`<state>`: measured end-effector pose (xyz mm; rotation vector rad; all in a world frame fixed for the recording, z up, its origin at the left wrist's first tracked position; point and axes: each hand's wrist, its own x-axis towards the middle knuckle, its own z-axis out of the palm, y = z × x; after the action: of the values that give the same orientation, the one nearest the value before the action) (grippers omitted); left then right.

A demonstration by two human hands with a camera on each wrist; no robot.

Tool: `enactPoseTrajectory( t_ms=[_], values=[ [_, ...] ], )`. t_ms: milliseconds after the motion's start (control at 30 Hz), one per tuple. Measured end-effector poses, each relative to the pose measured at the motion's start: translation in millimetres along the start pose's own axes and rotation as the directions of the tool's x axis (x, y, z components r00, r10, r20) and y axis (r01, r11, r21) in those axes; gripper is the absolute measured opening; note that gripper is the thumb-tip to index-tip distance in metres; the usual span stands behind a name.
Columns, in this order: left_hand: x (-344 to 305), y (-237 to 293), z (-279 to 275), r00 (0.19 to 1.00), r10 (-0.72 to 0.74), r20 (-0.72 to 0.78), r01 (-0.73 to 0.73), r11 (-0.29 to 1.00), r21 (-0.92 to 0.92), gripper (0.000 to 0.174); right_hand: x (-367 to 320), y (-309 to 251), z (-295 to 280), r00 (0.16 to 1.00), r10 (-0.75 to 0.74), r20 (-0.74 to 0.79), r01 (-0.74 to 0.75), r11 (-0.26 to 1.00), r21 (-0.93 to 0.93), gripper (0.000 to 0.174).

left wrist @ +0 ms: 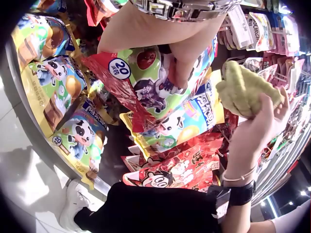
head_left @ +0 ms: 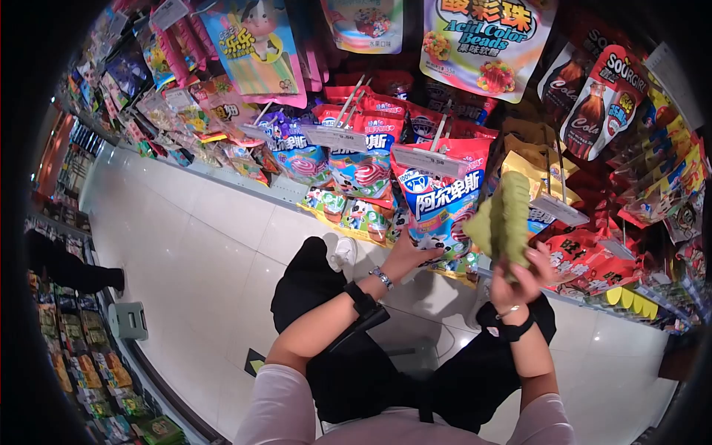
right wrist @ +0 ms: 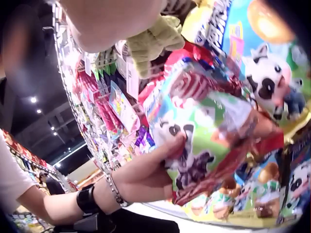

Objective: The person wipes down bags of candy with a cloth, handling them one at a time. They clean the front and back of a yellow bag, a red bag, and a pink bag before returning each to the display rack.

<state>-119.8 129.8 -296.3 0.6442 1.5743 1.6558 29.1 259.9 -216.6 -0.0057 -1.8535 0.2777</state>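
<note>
My left hand (head_left: 406, 259) grips the lower part of a red-and-blue candy bag (head_left: 437, 196) printed with a cow, which hangs at the front of a hook. In the right wrist view its thumb lies across the front of the bag (right wrist: 194, 116). My right hand (head_left: 525, 283) holds a fuzzy green cloth (head_left: 512, 215), raised just right of that bag. The left wrist view shows the cloth (left wrist: 245, 90) bunched above the fingers, apart from the bag.
More candy bags (head_left: 363, 159) hang on hooks to the left, behind price tags. Yellow bags (head_left: 371, 219) line the low shelf, and red bags (head_left: 586, 259) sit to the right. Large pouches (head_left: 486, 44) hang overhead. A grey box (head_left: 127, 320) stands across the aisle.
</note>
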Motion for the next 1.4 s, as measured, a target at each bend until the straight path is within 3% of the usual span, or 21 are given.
enactPoseTrajectory(
  t_ms=[33,100,133,167,233,267,333,367,433,533,633,733,767,833,867,933,1067,1133,1167,1233,1400],
  values=[
    [-2,-3,1,1.000,-0.001,-0.007,0.001,1.000,-0.009,0.071,0,-4,1,0.980,0.013,0.198,-0.001,0.998,-0.062,0.042],
    [1,-6,2,0.999,-0.041,0.025,0.041,0.999,0.000,0.069,-15,-5,36,0.943,0.160,0.292,-0.186,0.980,0.064,0.054],
    [0,-6,2,0.999,-0.043,0.034,0.043,0.999,0.001,0.069,-15,-13,47,0.906,0.249,0.342,-0.346,0.901,0.261,0.050],
    [0,-4,0,0.992,-0.097,0.081,0.099,0.995,-0.020,0.069,-14,-16,54,0.906,0.256,0.337,-0.349,0.903,0.252,0.050],
    [-1,-1,2,0.979,-0.155,0.136,0.161,0.986,-0.035,0.070,-12,-17,64,0.804,0.160,0.573,-0.467,0.767,0.441,0.057],
    [-1,2,2,0.984,-0.127,0.124,0.137,0.988,-0.069,0.070,-4,-17,65,0.805,0.164,0.570,-0.467,0.768,0.438,0.057],
    [-6,10,4,0.989,-0.103,0.109,0.115,0.988,-0.104,0.070,15,-19,66,0.745,0.099,0.660,-0.187,0.980,0.064,0.061],
    [-10,15,6,0.996,-0.072,0.060,0.079,0.990,-0.118,0.070,15,-18,71,0.744,0.097,0.661,-0.186,0.980,0.065,0.061],
    [-6,5,4,0.999,-0.038,-0.001,0.038,0.990,-0.134,0.069,15,-18,85,0.802,0.265,0.535,-0.233,0.964,-0.128,0.058],
    [8,-24,-10,0.998,-0.042,-0.056,0.040,0.998,-0.038,0.071,14,-24,98,0.783,0.282,0.554,-0.239,0.959,-0.152,0.061],
    [12,-17,-19,0.999,-0.030,-0.044,0.029,0.999,-0.019,0.075,10,-25,109,0.789,0.284,0.545,-0.218,0.958,-0.185,0.064],
    [30,-53,-20,0.980,0.192,-0.054,-0.186,0.977,0.101,0.076,7,-26,114,0.806,0.303,0.509,-0.217,0.950,-0.223,0.061],
    [27,-49,-19,0.980,0.191,-0.057,-0.184,0.978,0.101,0.076,6,-27,115,0.805,0.302,0.510,-0.218,0.951,-0.220,0.061],
    [14,-36,-12,0.998,0.015,-0.059,-0.009,0.995,0.102,0.070,3,-31,112,0.801,0.325,0.503,-0.238,0.944,-0.230,0.061],
    [15,-42,-12,0.998,0.015,-0.060,-0.008,0.994,0.108,0.070,3,-30,114,0.805,0.323,0.498,-0.229,0.943,-0.241,0.062],
    [20,-53,-12,0.985,0.157,-0.073,-0.143,0.975,0.171,0.061,4,-32,115,0.804,0.329,0.495,-0.238,0.941,-0.239,0.062],
    [28,-35,-10,0.990,0.070,-0.122,-0.054,0.990,0.129,0.054,3,-29,118,0.795,0.333,0.507,-0.247,0.941,-0.230,0.061],
    [48,-55,-13,0.918,0.291,-0.269,-0.269,0.956,0.116,0.058,4,-26,119,0.801,0.307,0.513,-0.230,0.950,-0.210,0.060],
    [54,-42,-15,0.919,0.294,-0.263,-0.271,0.955,0.119,0.058,7,-22,122,0.811,0.284,0.511,-0.211,0.957,-0.196,0.059],
    [44,-7,-13,0.728,0.617,-0.299,-0.467,0.765,0.443,0.064,8,-20,123,0.814,0.274,0.511,-0.215,0.961,-0.174,0.058],
    [35,23,-6,0.745,0.592,-0.306,-0.413,0.771,0.485,0.070,15,-19,120,0.791,0.327,0.517,-0.311,0.943,-0.120,0.056]
  ],
)
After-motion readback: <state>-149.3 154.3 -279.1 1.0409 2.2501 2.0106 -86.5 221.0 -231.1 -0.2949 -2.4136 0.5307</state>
